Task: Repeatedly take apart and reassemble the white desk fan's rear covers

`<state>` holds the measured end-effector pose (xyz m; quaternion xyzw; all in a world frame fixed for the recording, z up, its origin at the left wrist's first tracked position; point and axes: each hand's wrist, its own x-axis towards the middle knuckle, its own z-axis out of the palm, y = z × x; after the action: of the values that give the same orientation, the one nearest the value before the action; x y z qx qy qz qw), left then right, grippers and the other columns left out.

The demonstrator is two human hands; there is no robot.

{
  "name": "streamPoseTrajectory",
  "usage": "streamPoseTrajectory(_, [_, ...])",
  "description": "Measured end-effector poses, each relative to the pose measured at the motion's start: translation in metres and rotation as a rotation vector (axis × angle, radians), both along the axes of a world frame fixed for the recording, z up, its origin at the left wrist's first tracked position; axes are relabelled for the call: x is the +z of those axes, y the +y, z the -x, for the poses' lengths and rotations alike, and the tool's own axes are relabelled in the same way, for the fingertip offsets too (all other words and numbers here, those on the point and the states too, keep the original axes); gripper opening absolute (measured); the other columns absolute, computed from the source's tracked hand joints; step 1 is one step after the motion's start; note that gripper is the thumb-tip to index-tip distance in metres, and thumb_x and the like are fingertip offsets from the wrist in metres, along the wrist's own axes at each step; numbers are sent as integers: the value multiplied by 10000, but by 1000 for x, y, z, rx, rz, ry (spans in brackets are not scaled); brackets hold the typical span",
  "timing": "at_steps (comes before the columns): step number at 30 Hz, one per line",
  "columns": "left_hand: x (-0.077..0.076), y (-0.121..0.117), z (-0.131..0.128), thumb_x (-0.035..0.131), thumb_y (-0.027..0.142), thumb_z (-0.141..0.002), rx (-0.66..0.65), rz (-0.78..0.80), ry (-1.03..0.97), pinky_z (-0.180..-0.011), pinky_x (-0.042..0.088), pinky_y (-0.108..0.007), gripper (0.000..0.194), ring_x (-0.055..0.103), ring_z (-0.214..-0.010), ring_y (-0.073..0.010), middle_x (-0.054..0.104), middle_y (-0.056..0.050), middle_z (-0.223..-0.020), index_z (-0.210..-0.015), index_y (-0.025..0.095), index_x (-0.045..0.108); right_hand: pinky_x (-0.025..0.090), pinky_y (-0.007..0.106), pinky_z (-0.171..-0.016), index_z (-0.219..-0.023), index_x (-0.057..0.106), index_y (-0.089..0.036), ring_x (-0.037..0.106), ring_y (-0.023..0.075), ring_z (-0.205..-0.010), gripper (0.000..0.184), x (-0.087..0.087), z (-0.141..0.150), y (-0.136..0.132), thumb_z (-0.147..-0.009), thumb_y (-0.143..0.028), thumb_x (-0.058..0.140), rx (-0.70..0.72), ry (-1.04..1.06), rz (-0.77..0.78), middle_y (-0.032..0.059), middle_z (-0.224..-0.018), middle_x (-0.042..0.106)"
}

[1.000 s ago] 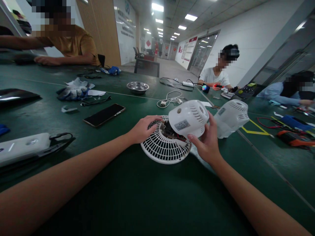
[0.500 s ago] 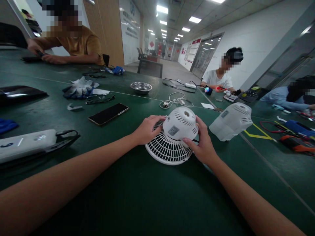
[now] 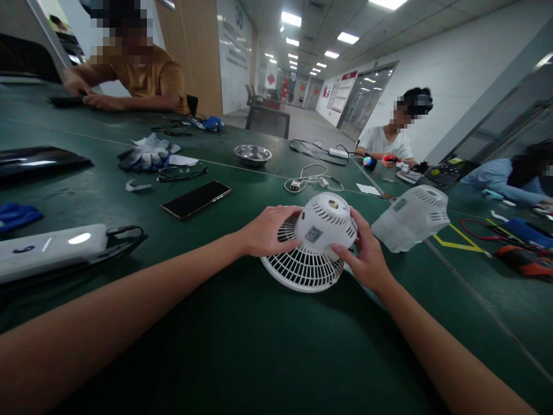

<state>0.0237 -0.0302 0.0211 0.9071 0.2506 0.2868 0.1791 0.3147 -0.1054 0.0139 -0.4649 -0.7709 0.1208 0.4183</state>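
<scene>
"Where is the white vented housing point(image 3: 324, 225)?"

"Atop the round white grille point(image 3: 302, 278), held between two bare hands above a green table point(image 3: 242, 346)."

"How do the hands sit?"

"At the grille's left, the left hand point(image 3: 274, 231) clasps the housing with thumb and fingers parted; at the grille's right, the right hand point(image 3: 366, 249) grips the other side, thumb in front."

"And around the grille?"

"A translucent casing point(image 3: 410, 222) to its right, a dark phone point(image 3: 196, 199) to its left, a metal bowl point(image 3: 253, 153) beyond."

Ceiling lights point(image 3: 291, 19) glow above a white wall point(image 3: 453, 69) and a grey floor point(image 3: 309, 125).
</scene>
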Motion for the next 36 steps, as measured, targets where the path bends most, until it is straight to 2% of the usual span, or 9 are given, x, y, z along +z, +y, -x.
streamPoseTrajectory(4, [9,-2,-5,664,695,-816,43,46,16,-1008,466,-526,818,589,-1184,-329,629,-149,-1369,-1431,178,511,515,666,-1081,-1605,267,-430,529,400,-1364,859,1,-4,1,-890,-394,743,52,17,28,49,-1615,422])
streamPoseTrajectory(8, [15,-5,-8,653,742,-798,42,51,38,-951,477,-497,794,599,-1092,-312,668,-131,-1245,-1351,175,592,496,672,-1098,-1599,264,-431,508,409,-1389,869,2,-6,-1,-879,-405,749,92,19,16,42,-1637,392])
streamPoseTrajectory(15, [18,-8,-8,665,751,-780,9,55,61,-979,452,-516,775,572,-1133,-322,635,-133,-1296,-1295,174,633,461,669,-1129,-1579,305,-409,530,398,-1370,840,4,-8,-6,-866,-431,751,118,23,24,57,-1586,455])
streamPoseTrajectory(21, [18,-8,-7,641,714,-823,15,76,67,-965,453,-500,727,578,-1113,-316,642,-133,-1270,-1316,181,606,538,614,-1066,-1581,312,-403,581,373,-1318,857,3,-4,-5,-856,-428,769,102,86,87,66,-1557,496])
streamPoseTrajectory(28, [23,-8,-6,667,756,-780,-33,82,113,-966,447,-501,754,572,-1114,-329,631,-131,-1250,-1261,178,626,439,667,-1139,-1606,279,-370,483,409,-1414,934,13,12,-17,-830,-428,796,54,33,118,87,-1633,402])
streamPoseTrajectory(32, [28,-13,-9,672,791,-743,-22,64,171,-974,432,-521,822,567,-1124,-346,621,-125,-1276,-1309,198,616,445,633,-1140,-1606,238,-354,520,401,-1379,1041,18,20,-23,-768,-449,849,72,39,176,109,-1575,471])
streamPoseTrajectory(36, [29,-16,-10,663,797,-742,-10,50,169,-946,443,-507,847,577,-1064,-332,631,-134,-1238,-1316,176,614,451,610,-1130,-1561,331,-295,566,398,-1324,1002,18,22,-23,-734,-472,868,29,26,176,128,-1490,558])
